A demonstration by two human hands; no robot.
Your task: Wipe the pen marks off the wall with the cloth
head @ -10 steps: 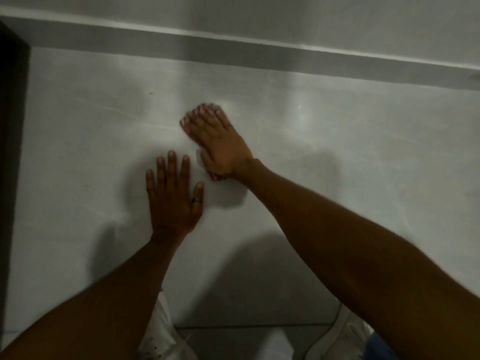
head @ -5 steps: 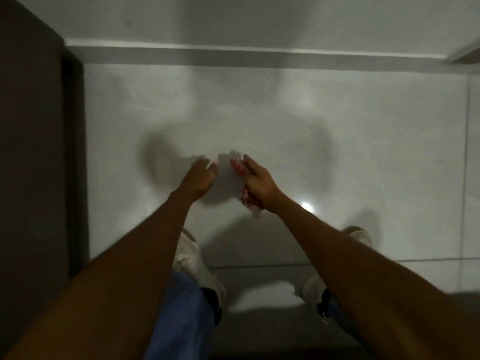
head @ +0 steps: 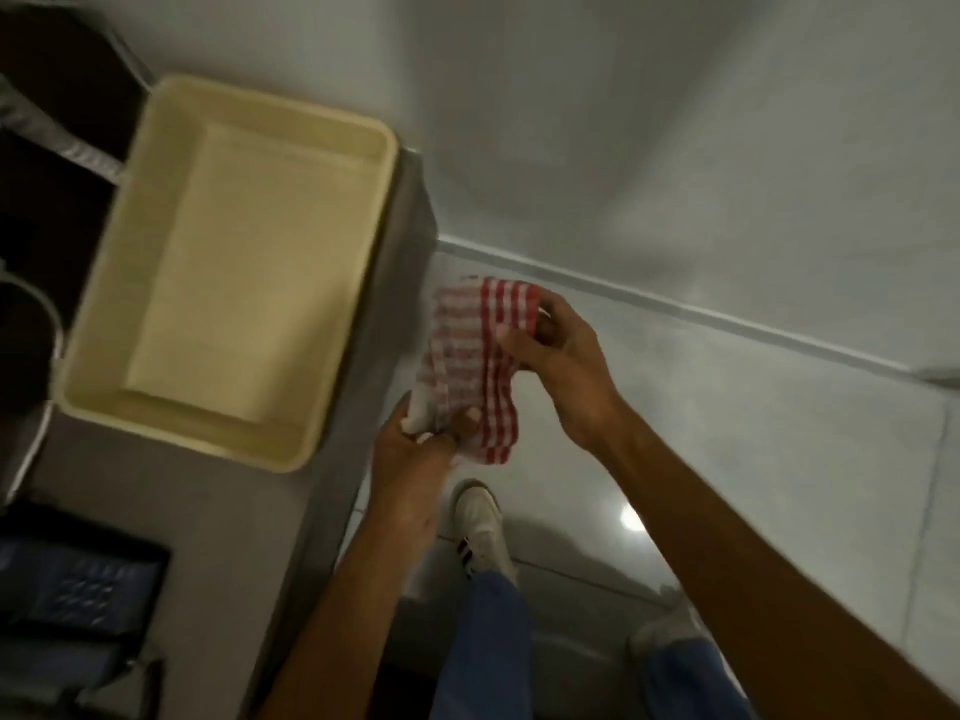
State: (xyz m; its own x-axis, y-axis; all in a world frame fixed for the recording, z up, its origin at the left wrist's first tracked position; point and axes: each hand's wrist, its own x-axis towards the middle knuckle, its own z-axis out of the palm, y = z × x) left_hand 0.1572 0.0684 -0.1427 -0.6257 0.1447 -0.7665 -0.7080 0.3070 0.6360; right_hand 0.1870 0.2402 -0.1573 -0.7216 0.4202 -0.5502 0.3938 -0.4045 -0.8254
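Observation:
A red-and-white checked cloth (head: 475, 363) hangs stretched between both hands, in the air beside a grey counter. My left hand (head: 415, 452) grips its lower left corner. My right hand (head: 563, 358) pinches its upper right edge. The pale grey wall (head: 649, 122) fills the upper right of the view; no pen marks show on it in this blurred frame.
A cream rectangular tray (head: 363, 142) sits on the grey counter (head: 208, 511) at left. A dark device with a keypad (head: 78, 584) lies at the counter's near end. Below are the glossy tiled floor (head: 753, 459), a white skirting strip (head: 675, 309) and my white shoes (head: 480, 522).
The view has swung left from the wall to the counter and tray. Both hands came off the wall, and the cloth, earlier under the right hand alone, is now held by both.

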